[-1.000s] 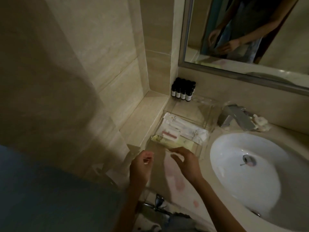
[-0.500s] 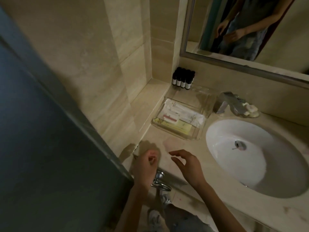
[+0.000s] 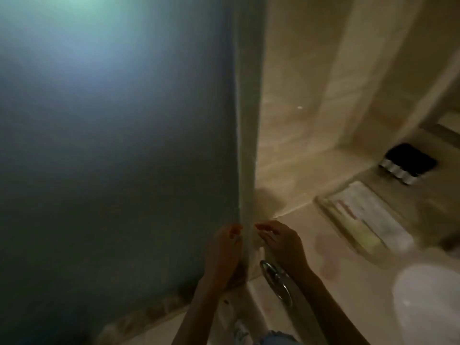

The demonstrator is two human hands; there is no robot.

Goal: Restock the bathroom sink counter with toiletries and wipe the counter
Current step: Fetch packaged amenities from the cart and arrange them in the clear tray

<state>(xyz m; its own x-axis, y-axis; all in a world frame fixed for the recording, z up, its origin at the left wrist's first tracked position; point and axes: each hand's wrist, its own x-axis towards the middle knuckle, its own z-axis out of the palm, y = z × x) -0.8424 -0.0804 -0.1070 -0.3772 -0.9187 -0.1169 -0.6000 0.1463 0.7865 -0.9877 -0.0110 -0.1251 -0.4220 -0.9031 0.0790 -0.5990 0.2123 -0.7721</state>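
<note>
- Beige tile wall (image 3: 298,95) fills the right of the view. A big blue-grey frosted panel (image 3: 124,145) takes the whole left, its pale edge running down between them. All of it is dim and blurred.
- Where is the surface?
- Low right: a pale stone surface (image 3: 353,275) with faint pinkish blotches. The white basin (image 3: 428,307) is set into it at the far right.
- And the toiletries?
- A clear tray (image 3: 323,207) sits on the surface close to the wall, with flat packets (image 3: 368,215) laid side by side in it. A cluster of small dark bottles (image 3: 408,163) stands in the back corner, just beyond the tray. I judge they are grouped back there to be out of the basin's splashes yet easy to reach.
- The hands?
- Both are well apart from the tray, raised at the panel's edge. The left hand (image 3: 222,252) is on the panel side, fingers curled. Whether it pinches anything I cannot tell through the blur. The right hand (image 3: 283,245) is on the wall side, fingers loosely bent and spread, holding nothing I can see. The two are near each other but not touching.
- Why there?
- My guess is that, since the view faces the panel rather than the basin, the restocking is done or paused and the wiping is not yet begun. No cloth shows. A metal ring (image 3: 276,282) hangs just below the right hand.
</note>
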